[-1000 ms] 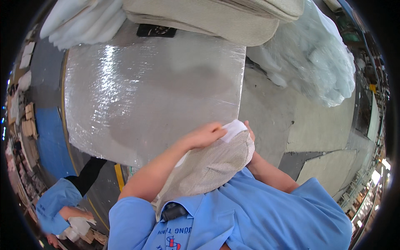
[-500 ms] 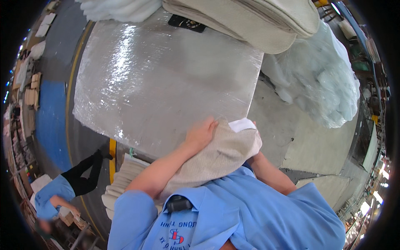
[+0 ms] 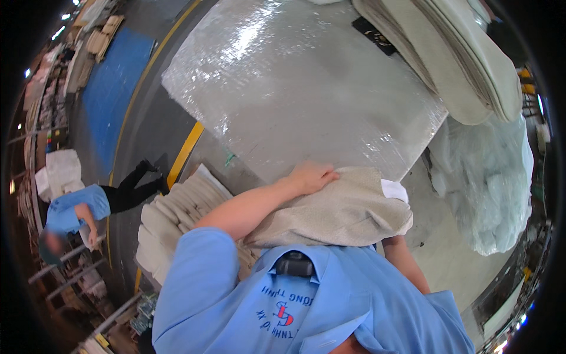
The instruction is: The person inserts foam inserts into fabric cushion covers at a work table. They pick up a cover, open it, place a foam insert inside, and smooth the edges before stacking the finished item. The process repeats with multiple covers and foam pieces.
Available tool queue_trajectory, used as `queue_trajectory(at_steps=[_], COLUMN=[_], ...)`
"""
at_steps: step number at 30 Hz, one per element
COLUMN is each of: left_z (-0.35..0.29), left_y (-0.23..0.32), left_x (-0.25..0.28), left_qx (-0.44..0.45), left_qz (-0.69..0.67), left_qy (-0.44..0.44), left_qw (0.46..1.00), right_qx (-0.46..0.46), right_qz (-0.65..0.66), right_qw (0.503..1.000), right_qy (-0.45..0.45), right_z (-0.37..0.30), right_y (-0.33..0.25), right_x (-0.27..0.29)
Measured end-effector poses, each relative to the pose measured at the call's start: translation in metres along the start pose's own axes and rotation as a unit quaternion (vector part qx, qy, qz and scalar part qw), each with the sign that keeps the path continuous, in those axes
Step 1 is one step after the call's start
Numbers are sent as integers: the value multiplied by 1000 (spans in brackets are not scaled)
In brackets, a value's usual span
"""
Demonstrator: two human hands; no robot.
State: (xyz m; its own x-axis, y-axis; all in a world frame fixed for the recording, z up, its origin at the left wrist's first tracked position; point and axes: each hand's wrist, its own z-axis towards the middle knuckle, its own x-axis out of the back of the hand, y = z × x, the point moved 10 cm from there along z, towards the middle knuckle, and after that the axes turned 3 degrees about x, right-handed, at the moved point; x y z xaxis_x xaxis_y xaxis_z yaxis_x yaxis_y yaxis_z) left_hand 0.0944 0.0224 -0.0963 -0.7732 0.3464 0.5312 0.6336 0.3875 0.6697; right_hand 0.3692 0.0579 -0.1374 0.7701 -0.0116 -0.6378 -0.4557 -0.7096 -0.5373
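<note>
Shiny plastic-wrapped counter (image 3: 306,88) lies just ahead, so the beige fabric bundle (image 3: 336,212) carried against the chest goes best kept level, left hand (image 3: 312,176) flat and gripping its top edge, the right hand hidden beneath, grip untellable.

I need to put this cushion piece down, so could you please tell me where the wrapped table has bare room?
The film-wrapped table is bare across its middle and left, from the beige cushion under the left hand up to the far edge. Its right corner is crowded by stacked cushion covers and a dark flat object.
</note>
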Motion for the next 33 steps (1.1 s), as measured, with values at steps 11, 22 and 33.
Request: queue_trajectory(at_steps=[11, 22, 33], left_z=[-68, -245, -204], left_y=[-51, -187, -123], left_x=[11, 99, -136], left_qx=[45, 256, 249], left_qz=[-6, -277, -407], left_qy=[-6, 534, 196], left_qw=[999, 756, 856], right_qx=[-53, -145, -157], right_qz=[-58, -412, -810], right_qw=[997, 887, 381], right_qy=[-15, 146, -417], right_z=[5, 29, 47], right_y=[-7, -111, 113], right_x=[5, 17, -253])
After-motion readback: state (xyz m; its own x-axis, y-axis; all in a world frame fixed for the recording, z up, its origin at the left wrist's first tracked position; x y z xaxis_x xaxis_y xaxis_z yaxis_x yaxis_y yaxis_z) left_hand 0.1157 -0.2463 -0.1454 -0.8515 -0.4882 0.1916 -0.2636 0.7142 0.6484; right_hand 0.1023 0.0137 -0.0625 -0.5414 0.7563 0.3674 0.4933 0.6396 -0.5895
